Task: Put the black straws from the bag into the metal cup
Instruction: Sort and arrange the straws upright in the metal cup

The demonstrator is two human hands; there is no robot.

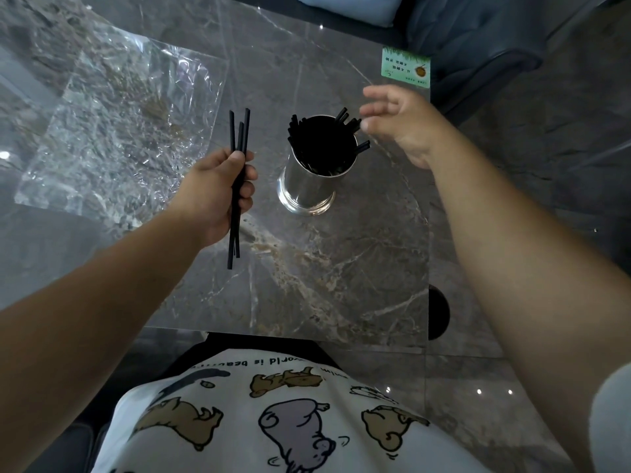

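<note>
Transfer of straws is well advanced, by the look of it. Left hand (218,196) is closed in a grip on a small bundle of black straws (237,186), three as far as can be counted, held roughly upright above the worktop (341,268) and just to the left of the metal cup (307,186). Their upper ends stand clear above the fingers, and the lower ends hang below the palm without touching the marble surface. Right hand (403,124) is open and holds nothing; its fingers are spread just beside the far right of the cup rim, near the straws already standing there, though contact with them cannot be confirmed. The cup stands upright near the middle of the worktop and is largely filled with black straws, several leaning out over the rim at the far and right sides. The clear plastic bag (119,124) lies flat and crumpled on the left part of the worktop, well apart from the cup; no straws are visible inside it, so the bundle in hand is judged likely to be the last. A green card (406,64) lies at the far right corner, not involved. Step in hand: carrying the held bundle to the cup. The next move calls for bringing the bundle over the cup mouth, lower ends first, aiming for the open gap among the standing straws, then letting go without tipping the cup.
</note>
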